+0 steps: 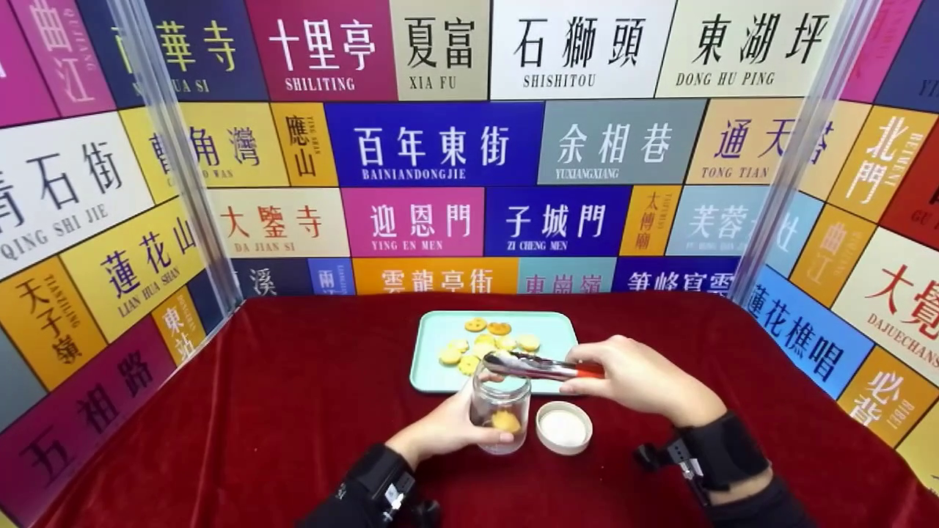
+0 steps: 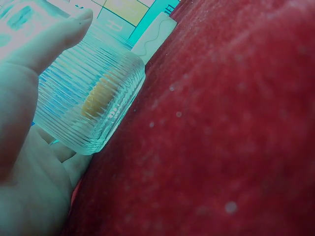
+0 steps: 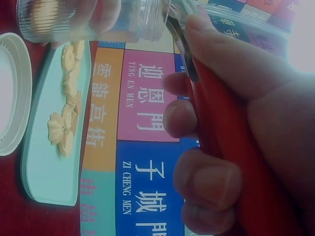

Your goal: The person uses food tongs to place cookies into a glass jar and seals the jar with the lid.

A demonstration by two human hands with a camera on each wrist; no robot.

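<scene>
My left hand (image 1: 444,425) grips a clear ribbed glass jar (image 1: 519,438), thumb on one side. Inside it, near the bottom, lies a yellow biscuit (image 2: 98,97). With my right hand (image 1: 649,378) I hold metal tongs (image 1: 539,365) by their red handles (image 3: 224,132), fingers curled round them. The tongs' metal ends are at the mouth of the jar; whether anything is between them I cannot tell. Behind the jar, several yellow biscuits (image 1: 484,343) are spread on a pale green tray (image 1: 420,370).
A round whitish lid (image 1: 563,427) lies on the dark red cloth (image 1: 293,411), just right of the jar. Walls of coloured panels with Chinese lettering (image 1: 433,143) stand behind and on both sides, with clear plastic posts (image 1: 777,169) in the corners.
</scene>
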